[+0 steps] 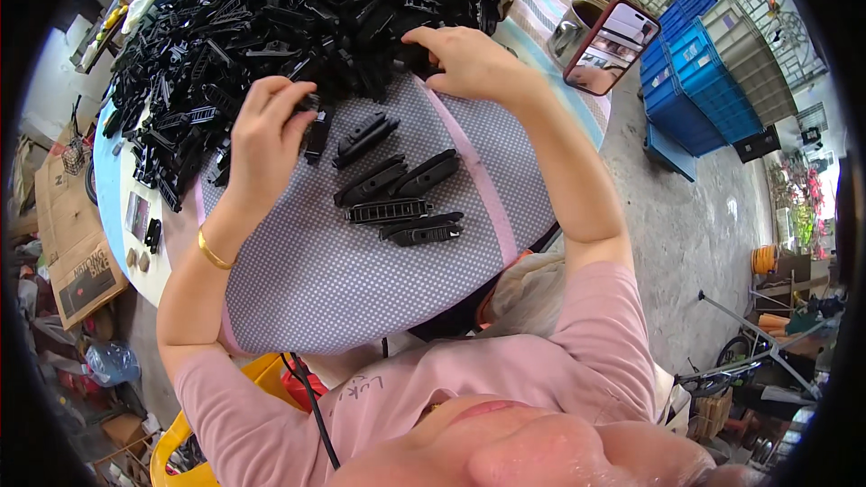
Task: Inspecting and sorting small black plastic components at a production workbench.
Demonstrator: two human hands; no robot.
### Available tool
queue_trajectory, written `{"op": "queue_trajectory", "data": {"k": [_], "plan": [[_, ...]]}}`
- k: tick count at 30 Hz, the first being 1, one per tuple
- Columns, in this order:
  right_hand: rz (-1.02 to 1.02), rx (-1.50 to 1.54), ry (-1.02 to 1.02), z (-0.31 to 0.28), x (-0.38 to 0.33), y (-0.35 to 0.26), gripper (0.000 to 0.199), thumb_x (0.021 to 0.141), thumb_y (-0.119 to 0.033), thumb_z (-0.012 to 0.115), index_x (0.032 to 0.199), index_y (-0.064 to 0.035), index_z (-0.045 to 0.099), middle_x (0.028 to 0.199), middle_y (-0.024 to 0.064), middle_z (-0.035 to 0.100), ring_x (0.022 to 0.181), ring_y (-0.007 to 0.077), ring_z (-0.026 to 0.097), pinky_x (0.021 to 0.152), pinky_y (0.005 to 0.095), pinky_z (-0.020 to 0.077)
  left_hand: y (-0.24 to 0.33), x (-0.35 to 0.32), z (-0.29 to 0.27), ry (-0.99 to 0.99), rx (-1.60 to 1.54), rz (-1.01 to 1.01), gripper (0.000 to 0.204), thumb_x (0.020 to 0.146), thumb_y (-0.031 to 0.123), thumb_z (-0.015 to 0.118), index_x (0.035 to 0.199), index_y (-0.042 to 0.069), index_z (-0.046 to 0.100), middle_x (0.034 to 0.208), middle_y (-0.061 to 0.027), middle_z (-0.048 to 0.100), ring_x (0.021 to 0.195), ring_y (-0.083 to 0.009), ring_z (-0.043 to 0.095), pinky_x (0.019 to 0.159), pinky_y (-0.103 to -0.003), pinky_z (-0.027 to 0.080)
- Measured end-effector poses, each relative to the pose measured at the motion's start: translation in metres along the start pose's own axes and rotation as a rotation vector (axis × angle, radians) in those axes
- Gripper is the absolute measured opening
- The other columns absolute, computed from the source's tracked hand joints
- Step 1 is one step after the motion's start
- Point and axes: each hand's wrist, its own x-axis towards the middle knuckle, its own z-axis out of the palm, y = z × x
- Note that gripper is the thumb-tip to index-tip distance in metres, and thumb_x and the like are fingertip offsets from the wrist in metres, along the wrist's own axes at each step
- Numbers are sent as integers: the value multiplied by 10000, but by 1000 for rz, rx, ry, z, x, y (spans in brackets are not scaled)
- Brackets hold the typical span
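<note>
A big heap of black plastic parts, some slotted like ladders, covers the far side of the table. At its near edge, my left hand pinches a small black part between thumb and fingertips, partly hidden by the fingers. My right hand reaches into the heap with thumb and forefinger bent around a black part; what it grips is hidden. Between my arms several longer black plastic pieces lie apart from the heap, among them a slotted one and a smooth curved one.
A grey patterned cloth with pink stripes covers the table. To the right, a phone leans against a metal cup. Blue crates stand on the floor beyond. Cardboard lies left, and a yellow chair is beneath me.
</note>
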Motion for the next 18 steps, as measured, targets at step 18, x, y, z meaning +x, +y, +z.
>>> {"op": "queue_trajectory", "data": {"k": [18], "plan": [[52,488,100,-18,-3,-7,336,809,-135,594,1134,-49,595,764,26,609,701,102,580,629,245,456,6,1,-9,-172,-1321,-688,358,867,24,546,1201,1,419,1092,-167,570,977,-218,589,888,-336,499]]}}
